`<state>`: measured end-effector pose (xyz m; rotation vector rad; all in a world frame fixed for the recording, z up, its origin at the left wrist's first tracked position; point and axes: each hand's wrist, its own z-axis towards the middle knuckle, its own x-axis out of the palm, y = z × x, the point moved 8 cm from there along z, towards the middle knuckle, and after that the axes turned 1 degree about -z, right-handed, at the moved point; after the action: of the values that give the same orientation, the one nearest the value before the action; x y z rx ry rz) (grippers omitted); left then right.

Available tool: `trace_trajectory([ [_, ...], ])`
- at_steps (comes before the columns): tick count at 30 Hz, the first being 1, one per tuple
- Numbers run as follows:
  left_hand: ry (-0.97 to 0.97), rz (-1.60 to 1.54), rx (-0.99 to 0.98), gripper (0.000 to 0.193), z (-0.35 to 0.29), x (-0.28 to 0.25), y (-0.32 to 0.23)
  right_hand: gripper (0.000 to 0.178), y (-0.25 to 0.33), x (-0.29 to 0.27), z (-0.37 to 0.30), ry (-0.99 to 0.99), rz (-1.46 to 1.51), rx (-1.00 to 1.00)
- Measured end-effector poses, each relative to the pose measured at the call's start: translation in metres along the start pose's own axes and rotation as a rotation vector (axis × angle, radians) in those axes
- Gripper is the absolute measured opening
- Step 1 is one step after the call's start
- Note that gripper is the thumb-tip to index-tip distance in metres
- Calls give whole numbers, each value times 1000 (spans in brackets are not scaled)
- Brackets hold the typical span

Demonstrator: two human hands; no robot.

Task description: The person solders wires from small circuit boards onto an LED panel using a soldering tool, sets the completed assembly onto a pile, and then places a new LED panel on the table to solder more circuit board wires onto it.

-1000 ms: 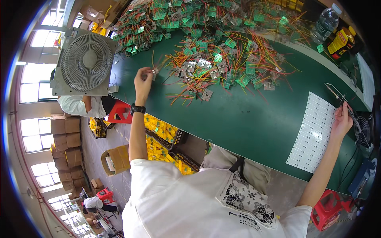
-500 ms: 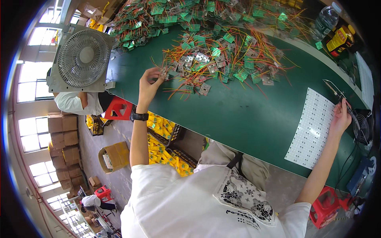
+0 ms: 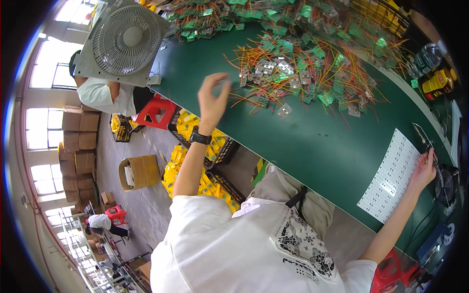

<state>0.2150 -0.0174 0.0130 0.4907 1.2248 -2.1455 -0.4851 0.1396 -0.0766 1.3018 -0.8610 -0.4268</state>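
My left hand [image 3: 214,100] is raised over the left edge of the green table, thumb and fingers apart, with nothing visible between them. To its right lies a heap of small circuit boards [image 3: 288,73] with red and yellow wires. At the right side, my right hand [image 3: 423,172] is closed on a slim tool [image 3: 421,135] with a thin metal frame; its exact kind is unclear. That hand is beside the right edge of a white panel [image 3: 391,176] with rows of small dark marks, which lies flat on the table.
A larger pile of wired boards [image 3: 215,19] covers the far side. A grey fan [image 3: 128,41] stands at the left corner, a small black fan [image 3: 445,185] at the right. Bottles [image 3: 426,61] stand far right. Crates of yellow parts [image 3: 195,178] and a red stool [image 3: 155,113] are below the table.
My left hand has come away from a small board at the heap's left edge, its fingers spreading. My right hand stays at the tool by the white panel. The whole view has shifted.
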Motion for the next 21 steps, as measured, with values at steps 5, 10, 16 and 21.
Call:
trace_trajectory([
  [5, -642, 666, -202, 38, -52, -145, 98, 16, -3, 5, 4, 17, -3, 3],
  [10, -334, 252, -965, 69, -84, -175, 229, 17, -9, 4, 9, 41, -8, 1],
  [16, -61, 230, -896, 58, -67, -165, 262, 18, -13, 0, 9, 15, 11, -6],
  [21, -295, 541, -440, 42, -24, -136, 115, 19, -2, -3, 5, 8, -32, -49],
])
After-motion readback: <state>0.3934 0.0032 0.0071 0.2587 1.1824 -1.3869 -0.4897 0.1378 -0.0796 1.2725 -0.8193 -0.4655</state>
